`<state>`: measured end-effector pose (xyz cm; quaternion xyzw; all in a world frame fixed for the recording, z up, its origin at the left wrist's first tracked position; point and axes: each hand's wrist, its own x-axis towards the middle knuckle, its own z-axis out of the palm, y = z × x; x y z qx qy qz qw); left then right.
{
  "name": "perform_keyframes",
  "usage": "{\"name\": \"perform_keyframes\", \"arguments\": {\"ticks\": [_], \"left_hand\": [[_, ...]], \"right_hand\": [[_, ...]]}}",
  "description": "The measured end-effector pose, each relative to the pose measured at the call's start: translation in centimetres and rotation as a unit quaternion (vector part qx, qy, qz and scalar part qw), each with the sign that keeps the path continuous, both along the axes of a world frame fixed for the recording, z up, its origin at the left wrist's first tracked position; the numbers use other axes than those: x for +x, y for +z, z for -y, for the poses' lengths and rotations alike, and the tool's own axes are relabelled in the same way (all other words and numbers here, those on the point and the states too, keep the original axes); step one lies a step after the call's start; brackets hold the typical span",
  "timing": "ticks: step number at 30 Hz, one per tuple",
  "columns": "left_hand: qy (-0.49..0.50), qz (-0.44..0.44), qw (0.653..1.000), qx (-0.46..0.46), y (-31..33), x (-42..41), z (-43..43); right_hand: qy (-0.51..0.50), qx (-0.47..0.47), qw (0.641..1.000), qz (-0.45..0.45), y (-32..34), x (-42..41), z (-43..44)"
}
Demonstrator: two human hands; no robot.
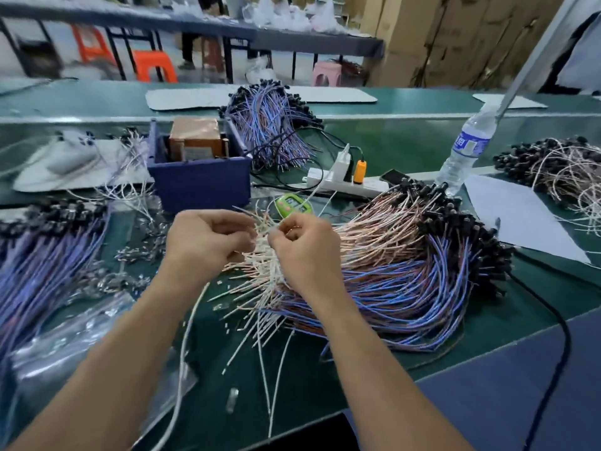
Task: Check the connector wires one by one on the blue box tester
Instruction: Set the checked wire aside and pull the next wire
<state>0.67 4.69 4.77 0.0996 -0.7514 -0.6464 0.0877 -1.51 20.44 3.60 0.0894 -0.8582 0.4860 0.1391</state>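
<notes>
Both hands, left hand point(208, 237) and right hand point(305, 245), pinch thin white wire ends point(263, 245) mid-frame, below the open-topped blue plastic box tester point(201, 185).

the left hand point(208, 242) and right hand point(305, 245) are bare; both forearms are bare to the frame's edge.

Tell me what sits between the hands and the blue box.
Nothing solid. The left hand and right hand pinch white wire ends just in front of the blue box; only stray wire tips cross the short gap. The green device lies off to the right.
</notes>
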Motion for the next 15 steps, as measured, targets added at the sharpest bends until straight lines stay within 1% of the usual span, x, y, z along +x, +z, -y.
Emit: {"name": "perform_keyframes", "arguments": {"ticks": [2, 4, 6, 8, 11, 15], "left_hand": [[0.069, 0.007, 0.997, 0.028, -0.5, 0.7, 2.7], [0.164, 0.000, 0.986, -0.017, -1.1, 1.4, 5.6], [0.263, -0.014, 0.963, -0.063, -1.4, 2.3, 8.3], [0.326, 0.010, 0.938, -0.117, -1.4, 3.1, 10.8], [0.349, 0.076, 0.896, -0.263, -1.9, 4.2, 13.7], [0.354, 0.076, 0.852, -0.377, -3.0, 4.0, 15.6]], "right_hand": [[0.032, -0.001, 1.000, 0.002, -0.1, -0.4, 2.9], [0.069, 0.004, 0.997, 0.016, -0.3, -0.9, 5.6], [0.107, 0.019, 0.994, 0.027, -0.3, -1.4, 8.4], [0.148, 0.039, 0.987, 0.043, -0.2, -1.9, 11.1], [0.205, 0.073, 0.974, 0.070, -0.4, -2.4, 14.8], [0.238, 0.140, 0.956, 0.104, -1.2, -3.0, 18.9]]}}
